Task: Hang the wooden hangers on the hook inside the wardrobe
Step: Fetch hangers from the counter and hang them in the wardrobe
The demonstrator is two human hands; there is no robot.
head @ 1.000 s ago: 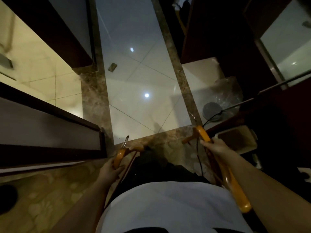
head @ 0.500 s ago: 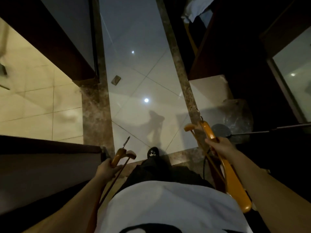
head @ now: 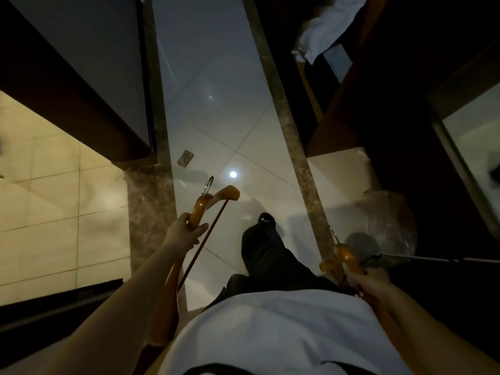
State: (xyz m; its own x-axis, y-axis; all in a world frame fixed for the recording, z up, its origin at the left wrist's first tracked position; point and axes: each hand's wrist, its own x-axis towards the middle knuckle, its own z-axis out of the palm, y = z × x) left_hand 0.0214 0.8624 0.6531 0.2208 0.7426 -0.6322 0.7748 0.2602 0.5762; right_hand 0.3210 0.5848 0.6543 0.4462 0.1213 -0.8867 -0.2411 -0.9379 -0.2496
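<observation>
Tile floor [head: 216, 77]; left hand [head: 184, 235] fingers grasp wooden hanger [head: 198, 209], right hand [head: 370, 282] fingers grasp second hanger [head: 347, 257]; cloth [head: 324, 31] in compartment [head: 351, 109].

Left hand [head: 184, 235] lifted its wooden hanger [head: 199, 211] forward.

The left hanger [head: 198, 212], gripped in the left hand [head: 184, 234], is smooth wood with a glossy amber varnish. Its hook [head: 208, 184] is bright metal and its lower bar [head: 205, 239] is a thin, dark, matt rod. The right hanger [head: 349, 259], held in the right hand [head: 370, 282], has the same lacquered sheen. Ahead of the 2 hands the floor tiles [head: 216, 104] are glossy white, edged by a mottled, stone-like strip [head: 292, 131]. Just beyond the right hand lies a crinkled, translucent plastic bag [head: 389, 220].
</observation>
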